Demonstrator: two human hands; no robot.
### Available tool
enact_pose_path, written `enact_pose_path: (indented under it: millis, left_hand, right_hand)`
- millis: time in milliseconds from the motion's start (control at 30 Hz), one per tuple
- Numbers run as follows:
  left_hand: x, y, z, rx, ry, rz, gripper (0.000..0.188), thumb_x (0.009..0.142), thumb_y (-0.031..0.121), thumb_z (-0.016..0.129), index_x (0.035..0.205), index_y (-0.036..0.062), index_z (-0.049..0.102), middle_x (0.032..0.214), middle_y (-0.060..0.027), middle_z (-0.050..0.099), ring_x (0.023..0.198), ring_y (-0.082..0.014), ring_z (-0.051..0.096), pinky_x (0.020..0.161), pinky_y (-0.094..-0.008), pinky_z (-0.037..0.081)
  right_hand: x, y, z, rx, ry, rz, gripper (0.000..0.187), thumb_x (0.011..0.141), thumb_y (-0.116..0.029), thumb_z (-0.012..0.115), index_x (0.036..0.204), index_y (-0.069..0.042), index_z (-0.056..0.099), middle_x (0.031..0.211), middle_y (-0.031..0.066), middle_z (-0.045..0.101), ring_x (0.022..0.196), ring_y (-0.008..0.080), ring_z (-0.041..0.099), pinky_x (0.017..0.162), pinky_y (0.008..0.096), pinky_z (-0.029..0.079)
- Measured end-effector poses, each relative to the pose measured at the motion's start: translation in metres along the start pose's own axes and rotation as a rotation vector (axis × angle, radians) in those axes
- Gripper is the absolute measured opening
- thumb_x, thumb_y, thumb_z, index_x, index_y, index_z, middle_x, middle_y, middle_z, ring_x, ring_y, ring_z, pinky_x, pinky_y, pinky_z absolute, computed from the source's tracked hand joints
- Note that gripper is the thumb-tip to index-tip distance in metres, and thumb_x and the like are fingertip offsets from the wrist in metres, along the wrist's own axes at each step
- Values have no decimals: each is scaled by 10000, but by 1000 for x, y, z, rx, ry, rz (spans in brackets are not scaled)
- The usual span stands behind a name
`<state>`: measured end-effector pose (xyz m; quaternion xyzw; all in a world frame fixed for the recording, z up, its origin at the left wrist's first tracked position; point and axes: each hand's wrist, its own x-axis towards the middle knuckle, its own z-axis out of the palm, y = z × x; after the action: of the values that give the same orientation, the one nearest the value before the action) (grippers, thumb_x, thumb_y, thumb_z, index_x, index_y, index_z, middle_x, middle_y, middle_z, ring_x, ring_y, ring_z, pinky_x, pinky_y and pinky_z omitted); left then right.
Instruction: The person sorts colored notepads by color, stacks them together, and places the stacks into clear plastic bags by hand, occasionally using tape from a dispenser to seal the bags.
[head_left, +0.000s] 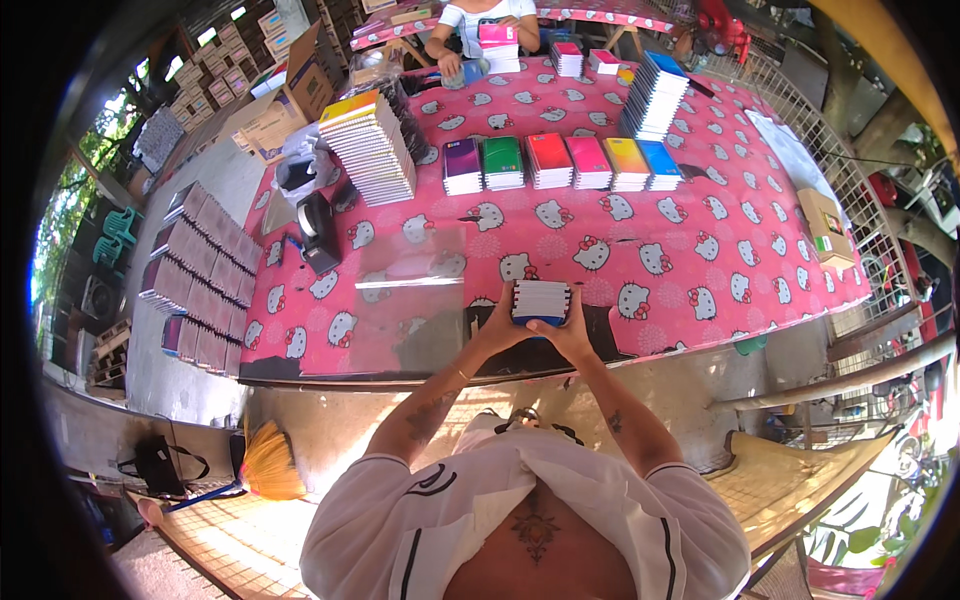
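Between my two hands, at the table's near edge, is a small stack of spiral notebooks with white page edges and a blue cover at the near side. My left hand grips its left side. On the right side my right hand closes round it, thumb across the near face. A clear plastic sheet lies on the table to the left. Farther off stands a row of short notebook stacks with purple, green, red, pink, yellow and blue covers.
Tall notebook stacks rise at left and far right. A black tape dispenser stands at the left edge, near a cardboard box. Bundled notebooks stand left of the table. A co-worker sits across, hands at notebooks.
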<state>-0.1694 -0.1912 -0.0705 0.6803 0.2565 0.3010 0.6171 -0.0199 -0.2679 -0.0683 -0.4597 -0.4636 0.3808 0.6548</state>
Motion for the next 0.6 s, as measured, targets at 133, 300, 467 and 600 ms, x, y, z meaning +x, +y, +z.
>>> enact_pose_path:
  millis: [133,300,467,600]
  left_hand:
    - [1,52,-27,585,-140,19,1067,716,317,873,1506,7,227,1450,-206,433,1376,-317,419,1108,-438,379]
    - [4,123,18,1236,24,499,1106,675,462,848,1484,-53,297,1482,-295,365,1430,-400,326,1155,-484,307]
    - [21,103,12,1275,-298,233,919,694,527,808,1312,-61,466,1255,-267,559,1211,-395,543,1010,-485,426]
    - [-11,96,-31,1144,-84,297,811,709,550,803,1227,-7,522,1110,-209,634,1038,-403,625,887,-486,480]
  right_hand:
    - [1,2,-22,-144,-107,57,858,684,-204,923,1337,-55,387,1180,124,627,1100,205,620,949,371,503]
    - [1,10,-32,-270,-130,62,844,690,-194,906,1347,-42,399,1206,116,613,1115,226,607,959,378,496]
    - [4,29,-41,-340,-147,62,846,666,-302,909,1331,-52,448,1157,172,650,1075,338,652,923,427,512]
    - [16,-22,-1,-561,-325,105,930,651,-316,910,1420,-105,432,1267,188,609,1174,368,599,964,465,489]
